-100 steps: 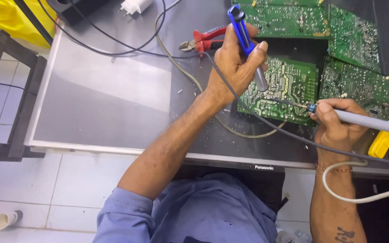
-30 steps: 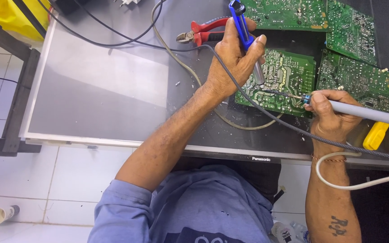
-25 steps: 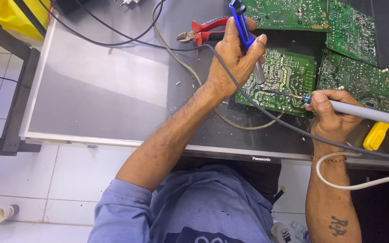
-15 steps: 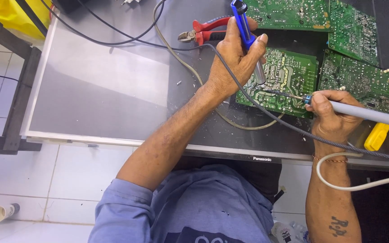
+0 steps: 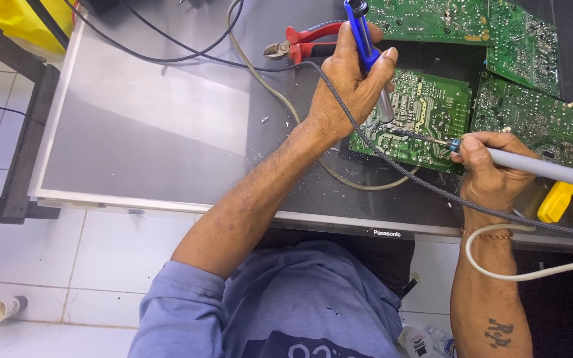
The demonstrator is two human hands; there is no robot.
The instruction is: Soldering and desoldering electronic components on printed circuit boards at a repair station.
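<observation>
- White floor tiles lie below the flat panel (image 5: pixel 154 119).
- Left hand (image 5: pixel 349 83) grips a blue desoldering pump (image 5: pixel 366 46) over the green circuit board (image 5: pixel 426 109).
- Right hand (image 5: pixel 492 172) clasps a soldering iron (image 5: pixel 538 167), tip on that board.

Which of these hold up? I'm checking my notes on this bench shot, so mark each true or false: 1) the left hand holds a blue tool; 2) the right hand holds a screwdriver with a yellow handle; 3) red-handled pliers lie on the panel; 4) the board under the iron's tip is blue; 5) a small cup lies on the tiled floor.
1) True: the left hand grips a blue tool upright over the green circuit board.
2) False: the right hand holds a grey-handled soldering iron; the yellow handle lies untouched beside it.
3) True: the red-handled pliers rest on the grey panel.
4) False: that board is green.
5) True: a small cup lies on its side there.
</observation>
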